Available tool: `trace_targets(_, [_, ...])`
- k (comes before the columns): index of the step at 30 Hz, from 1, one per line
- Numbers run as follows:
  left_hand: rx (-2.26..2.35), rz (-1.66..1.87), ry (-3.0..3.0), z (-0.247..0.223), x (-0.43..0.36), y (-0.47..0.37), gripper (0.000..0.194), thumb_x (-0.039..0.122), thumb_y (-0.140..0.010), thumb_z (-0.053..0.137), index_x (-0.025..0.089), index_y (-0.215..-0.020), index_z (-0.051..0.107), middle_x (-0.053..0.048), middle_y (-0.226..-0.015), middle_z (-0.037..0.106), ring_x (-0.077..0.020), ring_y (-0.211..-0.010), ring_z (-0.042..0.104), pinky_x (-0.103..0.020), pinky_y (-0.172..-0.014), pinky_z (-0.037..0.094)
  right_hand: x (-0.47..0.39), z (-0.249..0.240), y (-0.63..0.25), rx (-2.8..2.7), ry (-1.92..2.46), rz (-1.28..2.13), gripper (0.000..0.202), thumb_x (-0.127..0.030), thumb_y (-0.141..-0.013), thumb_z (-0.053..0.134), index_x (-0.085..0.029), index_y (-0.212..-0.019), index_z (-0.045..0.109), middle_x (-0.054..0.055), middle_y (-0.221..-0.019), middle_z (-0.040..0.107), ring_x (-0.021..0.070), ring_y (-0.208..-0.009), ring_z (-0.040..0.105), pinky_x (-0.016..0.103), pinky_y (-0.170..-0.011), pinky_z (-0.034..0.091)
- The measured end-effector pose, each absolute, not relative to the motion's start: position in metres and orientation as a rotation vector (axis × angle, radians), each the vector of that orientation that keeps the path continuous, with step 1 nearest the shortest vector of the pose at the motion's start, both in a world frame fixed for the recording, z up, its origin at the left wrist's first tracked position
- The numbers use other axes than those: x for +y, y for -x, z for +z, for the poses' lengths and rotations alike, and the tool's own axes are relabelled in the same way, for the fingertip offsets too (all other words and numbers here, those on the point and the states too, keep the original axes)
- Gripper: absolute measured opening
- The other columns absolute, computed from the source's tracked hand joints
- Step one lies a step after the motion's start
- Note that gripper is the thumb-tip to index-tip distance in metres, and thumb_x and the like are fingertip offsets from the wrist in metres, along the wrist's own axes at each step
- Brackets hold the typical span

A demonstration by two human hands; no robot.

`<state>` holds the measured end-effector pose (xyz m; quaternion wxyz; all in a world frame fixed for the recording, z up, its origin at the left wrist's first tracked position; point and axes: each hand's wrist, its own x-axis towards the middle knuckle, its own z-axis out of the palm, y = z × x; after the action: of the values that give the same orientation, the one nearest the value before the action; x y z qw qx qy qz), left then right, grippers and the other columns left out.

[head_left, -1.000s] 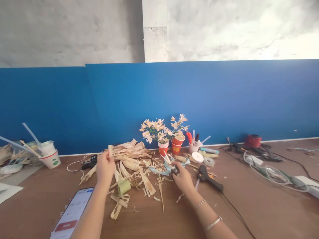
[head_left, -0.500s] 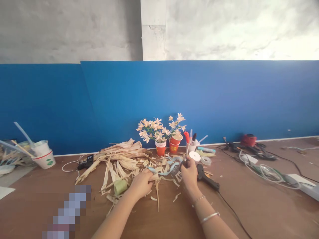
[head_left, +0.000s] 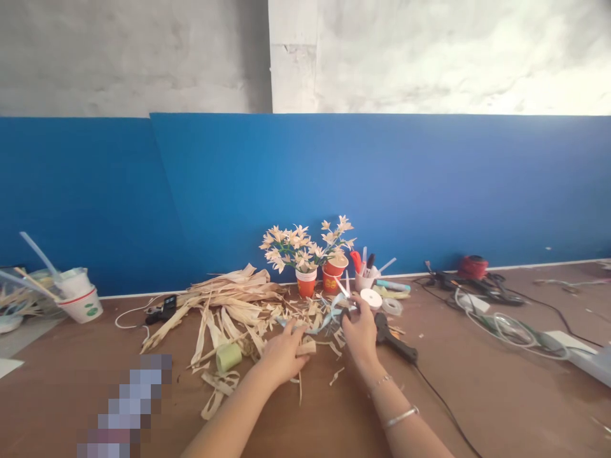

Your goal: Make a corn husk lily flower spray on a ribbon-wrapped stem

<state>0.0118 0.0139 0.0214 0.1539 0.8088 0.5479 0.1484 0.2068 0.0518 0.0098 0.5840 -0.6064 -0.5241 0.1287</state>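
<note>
My left hand [head_left: 285,353] is closed over a short pale strip of husk [head_left: 307,347] at the front of the scrap pile. In my right hand [head_left: 359,327] are scissors [head_left: 344,288], their blades pointing up and to the left. A light blue ribbon [head_left: 329,318] lies between and behind my hands. Dried husks [head_left: 236,296] are heaped to the left, with a green roll [head_left: 228,357] at their near edge. Just right of my right hand lies a black glue gun [head_left: 395,340].
Orange cups [head_left: 306,284] with pale flowers stand behind my hands, beside a cup of pens [head_left: 365,280] and white rolls [head_left: 371,298]. A white cup [head_left: 84,306] is at far left. Cables and a power strip [head_left: 585,357] lie at right.
My left hand has moved slightly right and now has a husk strip at its fingertips. The scissors' blades have come into view above my right hand.
</note>
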Motion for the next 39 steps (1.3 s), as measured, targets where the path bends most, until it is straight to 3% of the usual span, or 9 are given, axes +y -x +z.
trace_targets(5, [1.745, 0.650, -2.212, 0.013, 0.029, -0.011, 0.074, 0.008, -0.070, 0.054, 0.020, -0.137, 0.028, -0.015, -0.144, 0.029, -0.0259, -0.106, 0.058, -0.031, -0.085, 0.044, 0.045, 0.006, -0.188, -1.795, 1.412, 0.384, 0.039, -0.011, -0.064, 0.048, -0.022, -0.100, 0.057, 0.003, -0.081, 0.063, 0.0184, -0.069, 0.057, 0.026, -0.065, 0.040])
trace_targets(9, [1.905, 0.901, -2.065, 0.014, 0.033, -0.009, 0.045, 0.001, -0.070, 0.047, 0.014, -0.113, 0.047, -0.014, -0.116, 0.051, -0.0226, -0.100, 0.058, -0.031, -0.083, 0.044, 0.048, -0.004, -0.177, -1.909, 1.554, 0.383, 0.040, -0.006, -0.063, 0.049, -0.023, -0.098, 0.059, 0.002, -0.072, 0.063, 0.0189, -0.068, 0.059, 0.024, -0.060, 0.035])
trace_targets(13, [1.839, 0.927, -2.109, 0.015, 0.031, -0.008, 0.025, 0.003, -0.075, 0.041, 0.018, -0.091, 0.055, -0.008, -0.093, 0.058, -0.0207, -0.088, 0.059, -0.032, -0.079, 0.044, 0.055, -0.005, -0.183, -1.511, 1.511, 0.447, 0.035, -0.013, -0.067, 0.048, -0.021, -0.101, 0.056, 0.002, -0.074, 0.064, 0.0194, -0.069, 0.060, 0.026, -0.063, 0.040])
trace_targets(17, [1.467, 0.678, -2.429, 0.012, 0.031, -0.021, 0.046, 0.002, -0.072, 0.041, 0.020, -0.112, 0.055, -0.010, -0.121, 0.054, -0.0215, -0.112, 0.050, -0.034, -0.095, 0.039, 0.061, -0.003, -0.196, -0.970, 1.350, 0.549, 0.044, -0.025, -0.066, 0.055, -0.015, -0.108, 0.051, 0.008, -0.087, 0.066, 0.0223, -0.078, 0.062, 0.031, -0.069, 0.045])
trace_targets(20, [1.361, 0.415, -2.580, 0.009, 0.036, -0.033, 0.064, 0.009, -0.071, 0.047, 0.022, -0.133, 0.041, -0.007, -0.148, 0.030, -0.0264, -0.137, 0.020, -0.044, -0.110, 0.018, 0.064, -0.006, -0.202, -0.749, 1.266, 0.591, 0.049, -0.028, -0.061, 0.060, -0.013, -0.107, 0.052, 0.008, -0.086, 0.066, 0.0222, -0.076, 0.062, 0.031, -0.067, 0.046])
trace_targets(22, [1.343, 0.239, -2.610, 0.007, 0.040, -0.036, 0.065, 0.018, -0.074, 0.048, 0.024, -0.138, 0.034, -0.006, -0.152, 0.023, -0.0294, -0.139, 0.012, -0.052, -0.111, 0.009, 0.065, -0.008, -0.205, -0.696, 1.246, 0.588, 0.049, -0.029, -0.060, 0.061, -0.013, -0.105, 0.052, 0.008, -0.084, 0.067, 0.0218, -0.074, 0.062, 0.030, -0.064, 0.047])
trace_targets(31, [1.410, 0.090, -2.624, 0.023, 0.019, 0.010, 0.055, 0.014, -0.074, 0.045, 0.021, -0.129, 0.046, -0.009, -0.143, 0.041, -0.0259, -0.131, 0.034, -0.048, -0.109, 0.018, 0.069, -0.017, -0.205, -0.719, 1.254, 0.627, 0.053, -0.030, -0.057, 0.062, -0.013, -0.107, 0.052, 0.008, -0.082, 0.067, 0.0222, -0.073, 0.062, 0.030, -0.063, 0.047])
trace_targets(36, [1.656, 0.011, -2.589, 0.044, 0.007, 0.045, 0.032, 0.007, -0.073, 0.044, 0.018, -0.094, 0.065, -0.010, -0.105, 0.065, -0.0238, -0.107, 0.055, -0.039, -0.100, 0.033, 0.068, -0.015, -0.202, -0.723, 1.268, 0.634, 0.056, -0.028, -0.057, 0.060, -0.013, -0.110, 0.052, 0.007, -0.081, 0.067, 0.0222, -0.073, 0.062, 0.030, -0.065, 0.047])
trace_targets(39, [1.933, -0.015, -2.493, 0.051, 0.007, 0.046, 0.036, 0.003, -0.068, 0.044, 0.011, -0.098, 0.064, -0.017, -0.107, 0.063, -0.0300, -0.106, 0.054, -0.043, -0.092, 0.039, 0.067, -0.011, -0.200, -0.712, 1.279, 0.624, 0.057, -0.028, -0.056, 0.061, -0.012, -0.109, 0.052, 0.008, -0.082, 0.067, 0.0229, -0.075, 0.062, 0.031, -0.066, 0.047])
